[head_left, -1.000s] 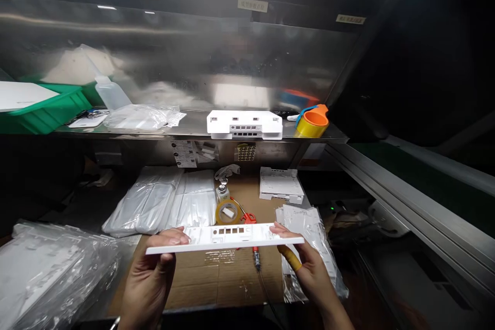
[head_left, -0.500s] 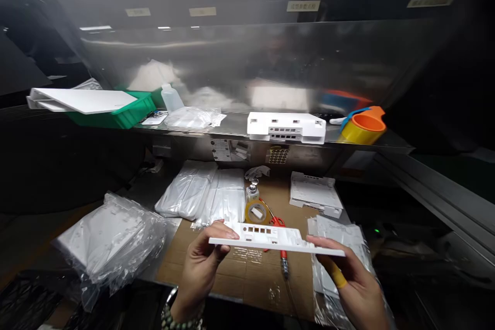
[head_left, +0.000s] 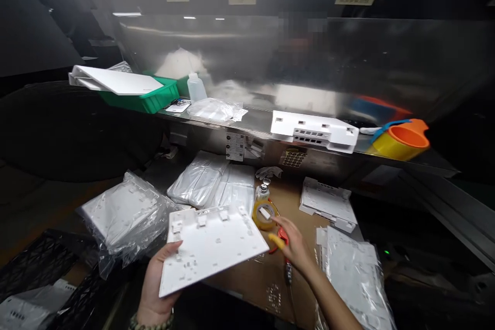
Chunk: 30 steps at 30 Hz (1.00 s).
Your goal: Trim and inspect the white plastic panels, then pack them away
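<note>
My left hand (head_left: 154,281) grips a flat white plastic panel (head_left: 211,245) by its near left edge, the ribbed inner face tilted up toward me. My right hand (head_left: 292,245) has let go of the panel and reaches over the cardboard toward a yellow tape roll (head_left: 264,214) and red-handled scissors (head_left: 283,237). Its fingers are apart and hold nothing; one finger wears a yellow cot. A small bottle (head_left: 263,192) stands just behind the tape roll.
Bagged white panels lie at left (head_left: 119,211), centre back (head_left: 211,185) and right (head_left: 356,273). A bare white panel (head_left: 328,203) lies on the cardboard. On the steel shelf stand a white housing (head_left: 315,131), orange-yellow tape rolls (head_left: 402,142) and a green bin (head_left: 149,98).
My right hand released the panel and moved toward the tape roll. My left hand alone now holds the panel, tipped face-up. The view swung left.
</note>
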Available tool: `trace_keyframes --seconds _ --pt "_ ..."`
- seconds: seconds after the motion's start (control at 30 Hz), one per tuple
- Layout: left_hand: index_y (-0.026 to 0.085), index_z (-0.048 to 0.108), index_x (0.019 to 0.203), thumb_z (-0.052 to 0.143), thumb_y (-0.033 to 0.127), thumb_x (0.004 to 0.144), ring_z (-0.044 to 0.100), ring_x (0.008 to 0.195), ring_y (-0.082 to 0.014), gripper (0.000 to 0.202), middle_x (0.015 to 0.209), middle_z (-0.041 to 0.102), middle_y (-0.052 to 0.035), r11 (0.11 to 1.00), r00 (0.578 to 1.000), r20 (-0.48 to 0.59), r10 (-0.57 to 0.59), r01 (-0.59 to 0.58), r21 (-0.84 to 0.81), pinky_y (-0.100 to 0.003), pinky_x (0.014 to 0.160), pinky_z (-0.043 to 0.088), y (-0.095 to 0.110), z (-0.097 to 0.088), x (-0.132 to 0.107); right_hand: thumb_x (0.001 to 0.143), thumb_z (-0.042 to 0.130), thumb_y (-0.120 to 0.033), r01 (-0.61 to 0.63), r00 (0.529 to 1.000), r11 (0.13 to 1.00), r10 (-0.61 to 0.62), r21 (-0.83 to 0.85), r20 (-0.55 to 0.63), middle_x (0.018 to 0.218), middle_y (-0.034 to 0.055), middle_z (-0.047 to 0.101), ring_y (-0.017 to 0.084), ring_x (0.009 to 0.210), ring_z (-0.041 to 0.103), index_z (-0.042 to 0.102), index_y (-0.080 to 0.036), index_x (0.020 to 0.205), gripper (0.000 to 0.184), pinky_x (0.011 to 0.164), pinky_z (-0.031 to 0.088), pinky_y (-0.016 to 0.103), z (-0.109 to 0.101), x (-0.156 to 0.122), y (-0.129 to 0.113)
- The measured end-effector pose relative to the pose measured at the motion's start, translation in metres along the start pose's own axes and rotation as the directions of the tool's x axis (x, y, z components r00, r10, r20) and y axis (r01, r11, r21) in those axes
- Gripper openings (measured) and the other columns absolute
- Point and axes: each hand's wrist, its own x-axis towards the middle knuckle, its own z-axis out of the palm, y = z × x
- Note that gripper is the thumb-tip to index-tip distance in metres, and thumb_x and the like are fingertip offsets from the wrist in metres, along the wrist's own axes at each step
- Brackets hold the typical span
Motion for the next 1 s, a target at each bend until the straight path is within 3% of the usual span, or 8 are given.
trace_keyframes --seconds 0.07,0.17,0.27,0.33,0.47,0.57,0.77,1.0 --pt "0.009 0.032 0.158 0.053 0.001 0.081 0.072 0.105 -0.0408 0.08 0.104 0.079 -0.0171 0.993 0.993 -0.05 0.111 -0.113 -0.044 -0.063 0.098 0.056 0.008 -0.007 -0.006 0.099 0.056 -0.025 -0.125 0.992 0.987 0.126 -0.104 0.006 0.124 0.0135 0.072 0.027 0.121 0.064 0.068 -0.02 0.125 0.029 0.105 0.051 0.048 0.022 0.042 0.017" --pt "0.01 0.033 0.157 0.054 0.0 0.079 0.074 0.102 -0.0394 0.082 0.1 0.081 -0.015 0.98 0.979 -0.093 0.181 -0.188 -0.071 -0.062 0.097 0.057 0.016 -0.009 -0.017 0.099 0.062 -0.032 -0.193 0.976 0.953 0.212 -0.231 0.058 0.121 0.0098 0.069 0.024 0.113 0.065 0.068 -0.017 0.117 0.024 0.1 0.053 0.048 0.057 0.091 0.03" --pt "0.009 0.034 0.156 0.057 0.0 0.078 0.074 0.102 -0.0394 0.082 0.099 0.081 -0.0154 0.971 0.97 -0.125 0.211 -0.222 -0.084 -0.061 0.097 0.057 0.018 -0.015 -0.023 0.097 0.065 -0.037 -0.201 0.962 0.924 0.248 -0.326 0.11 0.125 0.0089 0.066 0.023 0.11 0.066 0.066 -0.017 0.119 0.029 0.096 0.055 0.047 0.084 0.108 0.033" --pt "0.011 0.035 0.157 0.057 0.001 0.076 0.073 0.104 -0.0399 0.084 0.103 0.081 -0.0149 0.965 0.964 -0.144 0.224 -0.24 -0.105 -0.062 0.098 0.056 0.019 -0.025 -0.025 0.098 0.064 -0.036 -0.18 0.964 0.915 0.236 -0.36 0.12 0.125 0.0089 0.066 0.023 0.11 0.065 0.066 -0.018 0.118 0.027 0.096 0.055 0.046 0.09 0.105 0.036" --pt "0.019 0.034 0.158 0.054 0.002 0.073 0.069 0.113 -0.0409 0.089 0.117 0.077 -0.0136 0.943 0.956 -0.141 0.259 -0.282 -0.18 -0.064 0.103 0.051 0.021 -0.047 -0.028 0.099 0.061 -0.031 -0.118 0.985 0.92 0.156 -0.373 0.073 0.129 0.009 0.064 0.023 0.114 0.063 0.064 -0.019 0.121 0.026 0.098 0.053 0.044 0.07 0.104 0.049" --pt "0.02 0.031 0.159 0.053 0.002 0.07 0.067 0.118 -0.0416 0.094 0.123 0.075 -0.0137 0.925 0.955 -0.118 0.274 -0.295 -0.239 -0.066 0.106 0.048 0.021 -0.053 -0.029 0.101 0.053 -0.025 -0.108 0.992 0.918 0.122 -0.383 0.013 0.13 0.0116 0.064 0.022 0.109 0.065 0.058 -0.017 0.133 0.033 0.092 0.053 0.039 0.044 0.124 0.057" --pt "0.019 0.032 0.159 0.054 0.003 0.068 0.067 0.119 -0.0416 0.095 0.126 0.074 -0.0141 0.927 0.979 -0.056 0.196 -0.203 -0.315 -0.065 0.106 0.049 0.02 -0.04 -0.024 0.1 0.06 -0.032 -0.022 0.998 0.889 0.05 -0.458 0.049 0.126 0.0086 0.065 0.021 0.107 0.065 0.063 -0.018 0.122 0.026 0.093 0.054 0.042 0.027 0.169 0.051" --pt "0.013 0.044 0.152 0.055 0.009 0.067 0.069 0.116 -0.0415 0.086 0.124 0.075 -0.0149 0.905 0.988 0.034 0.152 -0.125 -0.407 -0.063 0.104 0.051 0.028 -0.011 -0.019 0.098 0.062 -0.028 0.038 0.989 0.832 0.049 -0.553 0.142 0.117 0.0072 0.067 0.02 0.104 0.064 0.068 -0.017 0.105 0.015 0.089 0.055 0.039 0.03 0.182 0.031"
